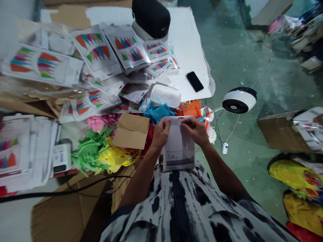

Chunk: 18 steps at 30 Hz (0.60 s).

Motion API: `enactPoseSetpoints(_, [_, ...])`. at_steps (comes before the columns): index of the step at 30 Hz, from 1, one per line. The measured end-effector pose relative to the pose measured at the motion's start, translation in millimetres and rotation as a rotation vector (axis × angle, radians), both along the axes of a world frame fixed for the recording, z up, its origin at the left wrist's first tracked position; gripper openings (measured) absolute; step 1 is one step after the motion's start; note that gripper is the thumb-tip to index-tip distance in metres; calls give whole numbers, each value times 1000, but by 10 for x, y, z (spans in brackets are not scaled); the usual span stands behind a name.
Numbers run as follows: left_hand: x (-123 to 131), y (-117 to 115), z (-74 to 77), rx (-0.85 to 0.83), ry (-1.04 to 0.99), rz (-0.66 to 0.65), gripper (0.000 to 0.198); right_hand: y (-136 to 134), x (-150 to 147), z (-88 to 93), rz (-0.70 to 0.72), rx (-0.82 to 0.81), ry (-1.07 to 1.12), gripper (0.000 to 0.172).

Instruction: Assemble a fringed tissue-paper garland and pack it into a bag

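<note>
A white retail package (178, 144) with a hang-hole at its top hangs upright against my shirt, its printed back facing me. My left hand (162, 132) grips its upper left edge, thumb on the near face. At the upper right, my right hand (196, 130) pinches the top edge with bent fingers. Just beyond the package lie blue paper tassels (160, 112) and orange tassels (189, 108). A brown kraft envelope (131, 131) rests left of my left hand, over green tassels (92, 148) and yellow tassels (113, 158).
Packages with tassel-garland pictures (97, 50) pile up at the back left. A phone (194, 81), a white tray (166, 96) and a black rounded object (152, 18) sit on the table. To the right are a white fan (239, 100) and a cardboard box (282, 131).
</note>
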<state>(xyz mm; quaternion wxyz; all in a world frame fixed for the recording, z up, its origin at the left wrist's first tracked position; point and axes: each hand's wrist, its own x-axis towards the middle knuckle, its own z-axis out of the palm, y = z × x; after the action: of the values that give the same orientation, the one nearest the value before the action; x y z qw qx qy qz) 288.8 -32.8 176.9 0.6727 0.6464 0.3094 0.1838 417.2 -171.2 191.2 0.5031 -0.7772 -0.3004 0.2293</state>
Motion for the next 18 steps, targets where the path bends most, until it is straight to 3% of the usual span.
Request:
enactPoseSetpoints(10, [-38,-51,-31,-98,-28,-20,43,-41,-245,39,-86,-134,-405,14])
enactPoseSetpoints(13, [-66,-26,-59,-114,-26,-36,45,-63,-204,48,-161,-193,-520,52])
enactPoseSetpoints(15, [-85,-11,-62,-130,-26,-45,46,-84,-137,56,-120,-195,-560,73])
enactPoseSetpoints(16, [-92,-6,-57,-133,-29,-46,47,-97,-98,61,-61,-186,-553,69])
enactPoseSetpoints(18, [-102,-2,-37,-124,-33,-46,47,-120,-25,74,33,-158,-493,45])
